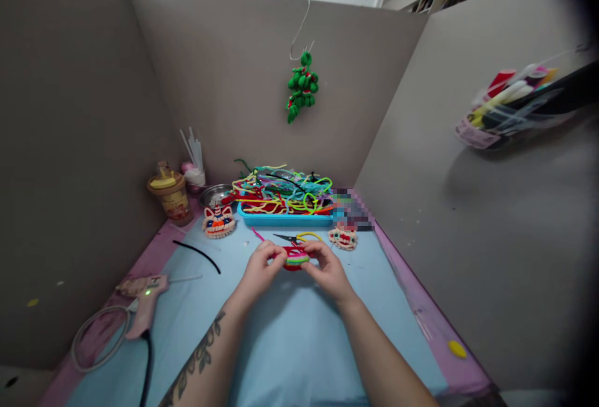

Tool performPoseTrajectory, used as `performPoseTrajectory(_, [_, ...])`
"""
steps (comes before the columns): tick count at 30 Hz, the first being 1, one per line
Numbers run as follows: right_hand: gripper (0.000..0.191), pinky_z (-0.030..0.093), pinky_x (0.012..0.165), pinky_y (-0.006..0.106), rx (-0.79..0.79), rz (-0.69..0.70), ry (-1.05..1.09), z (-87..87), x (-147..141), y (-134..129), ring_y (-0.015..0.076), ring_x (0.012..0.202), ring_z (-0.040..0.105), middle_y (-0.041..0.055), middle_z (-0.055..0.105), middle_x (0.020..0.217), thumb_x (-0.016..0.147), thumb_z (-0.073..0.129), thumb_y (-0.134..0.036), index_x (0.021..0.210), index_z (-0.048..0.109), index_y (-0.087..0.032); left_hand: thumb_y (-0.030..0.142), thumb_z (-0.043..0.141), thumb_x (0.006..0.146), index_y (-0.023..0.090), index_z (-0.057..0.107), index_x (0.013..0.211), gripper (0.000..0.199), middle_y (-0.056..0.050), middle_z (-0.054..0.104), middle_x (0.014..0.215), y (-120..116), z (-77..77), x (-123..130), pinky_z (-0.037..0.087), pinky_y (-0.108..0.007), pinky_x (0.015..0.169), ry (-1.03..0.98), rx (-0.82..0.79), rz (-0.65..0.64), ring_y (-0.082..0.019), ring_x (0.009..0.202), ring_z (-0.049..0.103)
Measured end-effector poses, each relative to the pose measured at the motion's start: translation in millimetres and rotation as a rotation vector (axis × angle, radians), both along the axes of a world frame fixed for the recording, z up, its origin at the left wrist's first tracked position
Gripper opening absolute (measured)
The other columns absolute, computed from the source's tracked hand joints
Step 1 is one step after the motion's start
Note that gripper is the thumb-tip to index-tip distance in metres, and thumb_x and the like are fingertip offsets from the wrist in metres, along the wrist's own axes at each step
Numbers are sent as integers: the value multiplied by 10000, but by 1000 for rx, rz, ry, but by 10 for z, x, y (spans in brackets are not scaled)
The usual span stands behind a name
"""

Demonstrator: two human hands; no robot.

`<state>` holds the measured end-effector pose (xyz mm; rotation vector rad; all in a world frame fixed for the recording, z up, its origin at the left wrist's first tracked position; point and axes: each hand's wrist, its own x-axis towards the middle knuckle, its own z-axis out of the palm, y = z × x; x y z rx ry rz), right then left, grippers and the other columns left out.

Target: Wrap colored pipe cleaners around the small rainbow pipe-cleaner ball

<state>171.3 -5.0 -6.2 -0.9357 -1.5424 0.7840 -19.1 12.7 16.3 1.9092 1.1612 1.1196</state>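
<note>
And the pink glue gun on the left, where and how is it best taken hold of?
Probably by its handle, with the left hand, once free, coming from the near side. The glue gun lies flat, its handle slanting toward that side and its body running crosswise. The black cord leaves near the handle's lower end, so gripping above that seems wise.

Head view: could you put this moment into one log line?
left hand: holding colourful piece; right hand: holding same piece; beyond: yellow-handled scissors, blue tray; left side: glue gun
</note>
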Motion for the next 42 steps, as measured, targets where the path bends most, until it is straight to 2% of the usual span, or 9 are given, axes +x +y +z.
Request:
performPoseTrajectory(3, [204,402,1008,461,170,-126,-242,12,-16,-24,252,1163,497,89,532,1199,797,644,-229,998,617,-251,298,512,875,187,661,751,223,-31,566,734,-13,-28,24,410,-302,723,121,151,57,-180,776,533])
performPoseTrajectory(7, [187,410,993,493,331,-277,-491,20,-64,-49,270,1148,480,101,521,1202,826,599,-187,989,663,-252,272,499,893,196,663,826,192,-52,589,790,-44,-40,53,404,-321,728,288,284,74,-196,802,526])
performPoseTrajectory(16, [157,414,995,510,395,-359,-693,13,-135,-45,293,1182,434,108,520,1251,845,596,-193,969,676,-245,221,516,883,201,653,827,149,-67,607,830,-62,-57,90,405,-331,724,442,395,99,-213,832,523])
performPoseTrajectory(20, [107,411,994,506,402,-383,-719,7,-147,-49,293,1197,422,97,509,1273,848,600,-189,904,669,-248,219,514,886,200,646,816,150,-63,594,819,-59,-66,92,402,-325,719,462,403,97,-207,815,518])
performPoseTrajectory(29, [101,397,994,506,388,-412,-704,49,-172,-71,290,1163,435,86,544,1190,828,614,-171,810,673,-251,220,506,892,183,637,820,154,-71,597,830,-45,-106,91,402,-330,726,500,393,84,-213,823,507])
performPoseTrajectory(34, [91,384,1015,503,353,-377,-637,37,-181,-64,294,1191,414,100,508,1263,823,612,-183,854,684,-228,231,495,901,179,643,836,170,-72,598,826,-45,-112,99,401,-331,727,491,381,99,-216,828,504])
performPoseTrajectory(42, [143,379,1007,498,300,-368,-544,52,-209,-64,281,1153,444,94,542,1172,812,588,-139,759,691,-222,230,488,894,181,648,820,183,-71,601,830,-47,-116,121,401,-337,749,421,324,73,-217,830,510])
